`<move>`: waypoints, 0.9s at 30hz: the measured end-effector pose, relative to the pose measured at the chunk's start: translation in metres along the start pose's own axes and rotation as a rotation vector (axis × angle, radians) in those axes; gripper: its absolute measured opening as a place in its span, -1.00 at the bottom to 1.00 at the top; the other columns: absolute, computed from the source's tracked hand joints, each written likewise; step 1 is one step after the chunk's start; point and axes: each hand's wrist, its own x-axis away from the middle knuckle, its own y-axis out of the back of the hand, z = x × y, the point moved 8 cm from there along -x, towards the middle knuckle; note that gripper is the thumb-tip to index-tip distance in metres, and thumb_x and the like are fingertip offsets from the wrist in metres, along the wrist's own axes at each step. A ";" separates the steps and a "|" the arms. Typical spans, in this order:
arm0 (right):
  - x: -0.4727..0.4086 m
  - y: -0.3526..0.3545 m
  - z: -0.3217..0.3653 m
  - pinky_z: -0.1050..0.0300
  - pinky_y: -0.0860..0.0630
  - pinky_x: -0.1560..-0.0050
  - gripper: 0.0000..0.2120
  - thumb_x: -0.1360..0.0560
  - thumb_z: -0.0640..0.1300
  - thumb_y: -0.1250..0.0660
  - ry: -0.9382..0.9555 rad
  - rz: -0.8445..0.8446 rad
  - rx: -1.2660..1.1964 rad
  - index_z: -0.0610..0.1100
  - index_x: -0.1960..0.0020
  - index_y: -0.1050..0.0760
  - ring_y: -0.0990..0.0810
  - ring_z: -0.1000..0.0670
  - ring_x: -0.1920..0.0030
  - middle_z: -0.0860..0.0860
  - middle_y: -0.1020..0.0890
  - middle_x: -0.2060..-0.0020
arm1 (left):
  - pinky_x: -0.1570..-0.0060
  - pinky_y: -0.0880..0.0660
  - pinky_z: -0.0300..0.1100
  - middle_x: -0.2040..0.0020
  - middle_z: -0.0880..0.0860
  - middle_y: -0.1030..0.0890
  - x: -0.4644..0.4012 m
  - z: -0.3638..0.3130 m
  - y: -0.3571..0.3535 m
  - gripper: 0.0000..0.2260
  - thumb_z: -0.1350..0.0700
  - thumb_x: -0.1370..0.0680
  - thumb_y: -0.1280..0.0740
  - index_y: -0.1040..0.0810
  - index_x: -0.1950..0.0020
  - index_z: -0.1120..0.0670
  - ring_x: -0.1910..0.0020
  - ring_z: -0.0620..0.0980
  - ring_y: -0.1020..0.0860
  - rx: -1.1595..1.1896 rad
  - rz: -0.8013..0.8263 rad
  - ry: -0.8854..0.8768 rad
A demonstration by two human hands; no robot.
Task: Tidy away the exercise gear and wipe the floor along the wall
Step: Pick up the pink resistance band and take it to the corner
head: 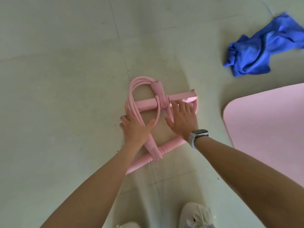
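No brand, label or writing can be read on anything in view; the face of the watch (199,132) worn on the right wrist is dark and blank.

Both hands are laid flat with fingers spread, neither closed around anything; the left hand (135,127) is pressed palm-down on the bundle of pink tubes where they cross near the left end of the upper bar, and the right hand (183,120) is spread just below the right half of that bar, its fingertips touching the bar and a tube; whether anything is pinched beneath either palm cannot be told.

The pink pedal resistance band (148,116) is lying on the floor directly ahead of the feet; it is made of two padded, foam-like bars, one above and one slanting below, joined by smooth rubbery tubes that are looped and folded over the upper bar; a ribbed collar is seen on the lower bar.

A crumpled blue cloth (263,48), soft and creased, is lying on the floor well apart at upper right; a pink mat (269,129) with a rounded corner is spread at the right; the floor (57,96) is pale, tiled and faintly speckled; white shoes (195,216) are seen at the bottom edge.
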 end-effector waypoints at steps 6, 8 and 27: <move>-0.033 0.003 -0.012 -0.35 -0.25 -0.29 -0.42 -0.33 0.21 -0.27 0.193 -0.125 0.155 -0.16 -0.20 -0.47 -0.51 -0.19 -0.10 -0.17 -0.55 -0.06 | -0.02 -0.50 -0.02 -0.16 0.20 -0.33 -0.021 0.012 0.003 -0.53 0.30 -0.48 -0.30 -0.23 -0.35 0.22 -0.04 0.19 -0.47 -0.008 -0.079 -0.156; -0.044 0.014 -0.015 -0.31 -0.17 -0.36 -0.56 -0.41 0.09 -0.14 0.227 -0.117 0.112 -0.14 -0.14 -0.51 -0.43 -0.22 -0.23 -0.20 -0.51 -0.18 | 0.08 -0.54 -0.02 -0.09 0.16 -0.42 -0.023 0.022 0.009 -0.61 0.28 -0.53 -0.24 -0.25 -0.34 0.16 0.06 0.15 -0.53 0.069 -0.038 -0.177; 0.129 0.123 -0.018 0.08 -0.44 0.15 -0.61 -0.52 0.21 -0.13 -0.223 0.365 -0.375 0.02 -0.24 -0.36 -0.58 -0.05 0.07 0.05 -0.61 0.02 | -0.14 -0.35 -0.16 -0.35 0.04 -0.45 0.120 -0.108 0.114 -0.57 0.08 -0.63 -0.07 -0.12 -0.50 -0.03 -0.23 0.10 -0.47 0.025 0.094 -0.308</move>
